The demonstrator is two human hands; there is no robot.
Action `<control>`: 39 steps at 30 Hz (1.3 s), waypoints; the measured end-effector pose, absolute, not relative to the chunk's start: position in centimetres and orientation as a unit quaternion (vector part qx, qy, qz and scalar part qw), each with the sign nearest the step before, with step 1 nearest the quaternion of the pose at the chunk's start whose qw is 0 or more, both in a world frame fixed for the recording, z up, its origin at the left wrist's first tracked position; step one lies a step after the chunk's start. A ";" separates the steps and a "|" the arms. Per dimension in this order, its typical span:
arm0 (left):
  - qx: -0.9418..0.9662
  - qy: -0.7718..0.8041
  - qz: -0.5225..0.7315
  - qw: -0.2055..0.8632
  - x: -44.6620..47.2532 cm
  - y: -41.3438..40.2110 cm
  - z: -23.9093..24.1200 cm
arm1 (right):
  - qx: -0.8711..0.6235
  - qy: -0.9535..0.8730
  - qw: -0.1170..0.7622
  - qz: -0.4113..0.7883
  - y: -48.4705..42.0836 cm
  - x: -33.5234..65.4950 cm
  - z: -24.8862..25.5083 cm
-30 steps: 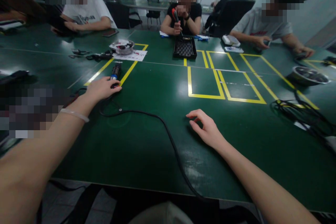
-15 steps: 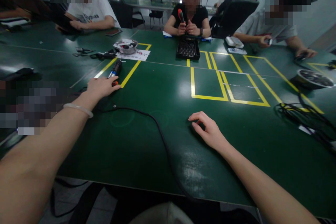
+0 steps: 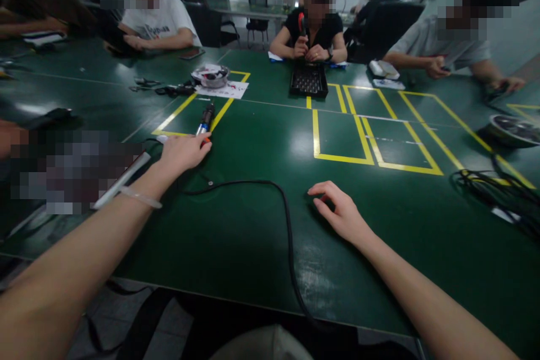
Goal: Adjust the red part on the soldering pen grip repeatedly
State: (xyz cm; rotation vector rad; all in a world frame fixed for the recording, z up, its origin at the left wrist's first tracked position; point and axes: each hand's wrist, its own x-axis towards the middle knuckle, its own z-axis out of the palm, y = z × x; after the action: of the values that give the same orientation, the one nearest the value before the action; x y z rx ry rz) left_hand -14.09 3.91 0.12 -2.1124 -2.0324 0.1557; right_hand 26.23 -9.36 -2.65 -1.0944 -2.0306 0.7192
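My left hand [image 3: 181, 152] is closed round the near end of what looks like an electric screwdriver [image 3: 206, 117], black at its far end with blue, silver and orange parts. It points away from me, over a yellow-taped rectangle [image 3: 171, 118] on the green table; my fingers partly hide it. A black cable [image 3: 288, 219] runs from under my left forearm across the table to its front edge. Resting near the table's middle, my right hand [image 3: 337, 208] has loosely curved fingers, the thumb apart and nothing between them.
Behind the tool, a clear bowl of small items [image 3: 211, 76] stands on a white paper [image 3: 236, 90]. Across from me, a person has a black tray [image 3: 309, 81] in front. A round metal object [image 3: 514, 128] and coiled black cable [image 3: 485, 183] lie at right. More taped rectangles [image 3: 343, 158] mark the table.
My left hand has shifted right and slightly nearer with the screwdriver. The black cable has also shifted right. The view has turned a little left; my right hand keeps its pose.
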 end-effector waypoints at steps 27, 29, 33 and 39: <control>-0.877 -0.476 -0.053 0.040 7.2 -8.2 0.3 | -0.434 -0.791 0.323 0.285 -9.5 25.5 -2.4; -0.879 -0.471 -0.065 0.023 7.1 -8.4 0.1 | -0.425 -0.781 0.336 0.309 -9.5 25.4 -2.3; -0.881 -0.464 -0.087 0.006 6.8 -8.7 -0.3 | -0.417 -0.775 0.336 0.335 -9.4 25.3 -2.1; -0.878 -0.463 -0.115 -0.027 6.0 -8.7 -0.8 | -0.442 -0.697 0.357 0.437 -9.1 25.5 -2.8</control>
State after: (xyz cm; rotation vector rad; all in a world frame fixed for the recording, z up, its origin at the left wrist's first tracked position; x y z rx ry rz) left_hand 6.04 -8.74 -0.80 -2.8076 -1.4801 -0.3690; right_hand 25.54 -9.08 -2.81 -1.1408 -1.7991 1.1283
